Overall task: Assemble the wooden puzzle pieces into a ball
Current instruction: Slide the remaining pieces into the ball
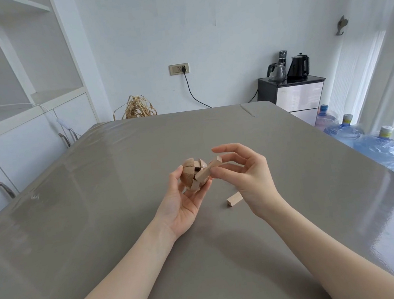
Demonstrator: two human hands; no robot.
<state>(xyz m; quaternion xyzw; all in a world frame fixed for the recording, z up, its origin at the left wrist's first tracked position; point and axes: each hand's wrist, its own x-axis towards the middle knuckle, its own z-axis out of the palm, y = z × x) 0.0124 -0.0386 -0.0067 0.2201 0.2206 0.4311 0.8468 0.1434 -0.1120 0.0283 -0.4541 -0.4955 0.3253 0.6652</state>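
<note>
Above the middle of the bench (124, 206), the left hand (185, 204) cups the part-built wooden ball (192, 175) in curled fingers while the right hand (248, 175) pinches a notched piece (208, 171) at its gap. A spare stick (234, 199) lies just beside the right hand. The wood looks light, stiff and smooth; the loose assembly is best gripped round its middle.

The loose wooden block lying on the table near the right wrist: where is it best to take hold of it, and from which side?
Probably from above, pinching the two long side faces of the loose wooden block near its free left end. It lies flat on the grey table, so its underside is closed off, and its right end is hidden behind the right hand.
</note>
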